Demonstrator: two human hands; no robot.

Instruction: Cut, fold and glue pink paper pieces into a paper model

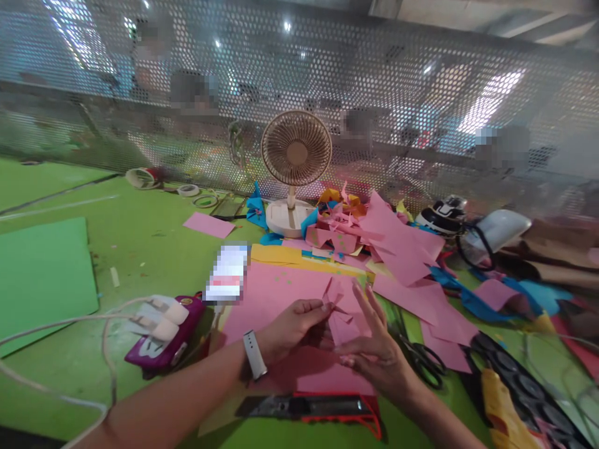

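My left hand [299,330], with a white-strapped band on the wrist, pinches a small folded piece of pink paper [342,325] between thumb and forefinger. Close on the right side of that piece is my right hand [374,343], its fingers stretched and spread apart; whether a fingertip touches the paper I cannot tell. Beneath both hands lie pink sheets [271,293] on a yellow one. A box cutter [304,406] lies crosswise in front of them. Black-handled scissors [423,362] rest just right of my right hand.
A small fan [296,149] stands at the back before a perforated metal screen [374,75]. Pink scraps [397,240] pile beside it. A lit phone [228,273], a purple pouch [163,340] with white chargers and cables, and a green sheet [44,274] lie left.
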